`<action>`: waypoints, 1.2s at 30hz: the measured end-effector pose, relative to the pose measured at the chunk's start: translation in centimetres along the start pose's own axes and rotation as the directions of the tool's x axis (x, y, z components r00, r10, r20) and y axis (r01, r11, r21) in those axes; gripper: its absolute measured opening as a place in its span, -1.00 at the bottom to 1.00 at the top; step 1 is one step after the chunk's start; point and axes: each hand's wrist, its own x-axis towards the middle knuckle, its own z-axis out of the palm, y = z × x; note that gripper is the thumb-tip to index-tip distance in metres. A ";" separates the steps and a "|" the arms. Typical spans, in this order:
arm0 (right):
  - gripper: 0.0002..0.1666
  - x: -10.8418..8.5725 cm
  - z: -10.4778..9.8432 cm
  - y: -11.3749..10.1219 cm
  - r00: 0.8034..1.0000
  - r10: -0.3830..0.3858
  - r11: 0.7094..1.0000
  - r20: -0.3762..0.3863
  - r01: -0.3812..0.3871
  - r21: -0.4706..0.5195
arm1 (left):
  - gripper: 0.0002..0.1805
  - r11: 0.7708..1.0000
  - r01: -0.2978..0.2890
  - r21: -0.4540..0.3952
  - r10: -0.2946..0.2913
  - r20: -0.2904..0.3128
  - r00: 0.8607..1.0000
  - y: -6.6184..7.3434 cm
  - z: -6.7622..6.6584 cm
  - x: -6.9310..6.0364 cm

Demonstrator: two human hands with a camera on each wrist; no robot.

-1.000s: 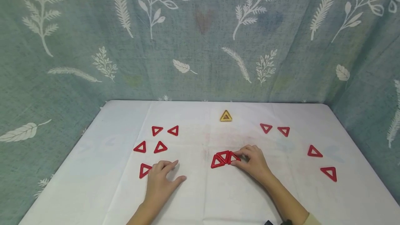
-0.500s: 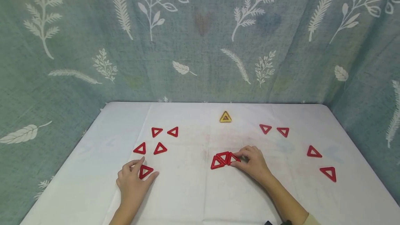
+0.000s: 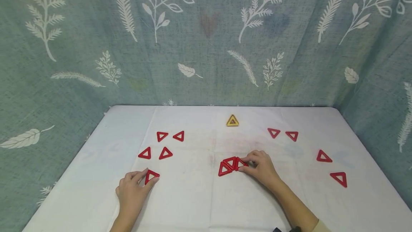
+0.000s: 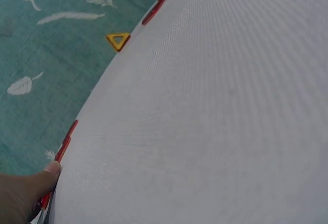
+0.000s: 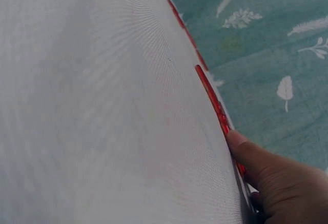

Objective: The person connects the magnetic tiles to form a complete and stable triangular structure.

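In the head view my left hand (image 3: 132, 191) pinches a loose red triangular frame (image 3: 153, 172) at the table's left side, thumb on one edge and fingers on another. Near the middle, three red triangles lie edge to edge in a short row. My right hand (image 3: 263, 169) grips the rightmost triangle (image 3: 237, 163) between thumb and fingers; beside it are the middle triangle (image 3: 230, 158) and the left triangle (image 3: 226, 173). Both wrist views show the pieces almost edge-on, with the left thumb (image 4: 47, 177) and the right thumb (image 5: 246, 147) against red edges.
Several loose red triangles, such as one at the left (image 3: 165, 156), lie spread beyond my left hand. Others, including one at the far right (image 3: 344, 180), lie on the right side. A yellow triangle (image 3: 232, 125) is near the back edge of the white-covered table (image 3: 193, 203); a patterned curtain (image 3: 206, 56) hangs behind.
My left hand has moved left, from beside the loose red triangle to round it, and its spread fingers have closed to a pinch. My right hand keeps its hold on the row's end.
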 end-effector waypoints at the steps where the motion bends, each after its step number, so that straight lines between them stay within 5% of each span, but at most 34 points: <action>1: -0.67 0.0 0.0 0.0 1.000 0.003 1.000 0.002 -0.003 -0.001 | -0.39 1.000 0.007 -0.007 -0.007 0.001 1.000 0.0 0.0 0.0; 12: -0.67 0.1 -0.2 -0.1 0.999 0.022 1.000 0.033 -0.023 0.014 | -0.49 0.998 -0.014 -0.058 0.013 -0.012 1.000 0.6 -0.2 -0.3; 25: -0.67 0.1 -0.1 -0.4 0.996 0.060 0.997 0.062 -0.063 0.038 | -0.50 0.997 -0.072 -0.022 0.073 0.086 0.994 1.7 -0.1 -0.5; 36: -0.68 -0.1 -0.2 -0.3 0.998 0.051 0.998 0.046 -0.053 0.035 | -0.56 0.977 -0.193 -0.089 0.202 0.106 0.974 3.3 1.5 -0.7</action>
